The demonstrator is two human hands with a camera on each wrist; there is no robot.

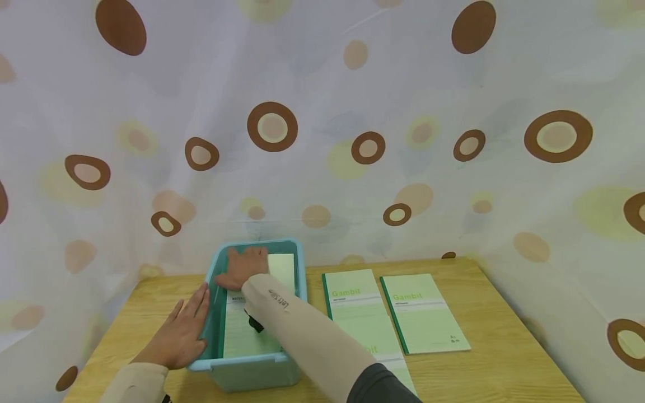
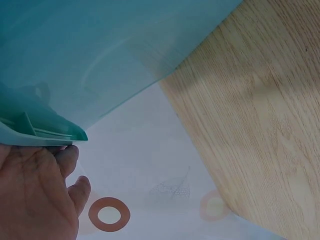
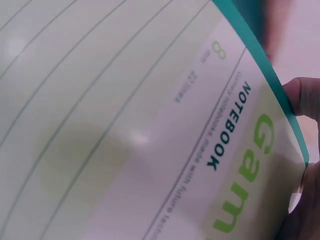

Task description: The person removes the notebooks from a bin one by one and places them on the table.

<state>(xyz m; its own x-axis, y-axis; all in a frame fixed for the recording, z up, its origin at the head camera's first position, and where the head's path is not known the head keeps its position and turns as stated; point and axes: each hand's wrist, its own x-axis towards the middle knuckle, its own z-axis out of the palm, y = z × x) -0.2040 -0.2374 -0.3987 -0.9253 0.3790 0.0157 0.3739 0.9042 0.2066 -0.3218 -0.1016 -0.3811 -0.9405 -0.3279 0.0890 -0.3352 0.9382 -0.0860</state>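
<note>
A light-blue plastic bin stands on the table, holding a pale green notebook with a dark green spine. My right hand reaches into the bin and grips that notebook near its top end. In the right wrist view, the thumb and fingers hold the spine edge and a corner of the notebook, its printed cover facing the camera. Outside the bin, my left hand rests along its left side, fingers extended. The left wrist view shows this hand right under the bin's rim.
Right of the bin lie more Gambit notebooks: one at the far right, and in the middle column an upper one with a lower one partly behind my right sleeve. A dotted curtain hangs behind the wooden table.
</note>
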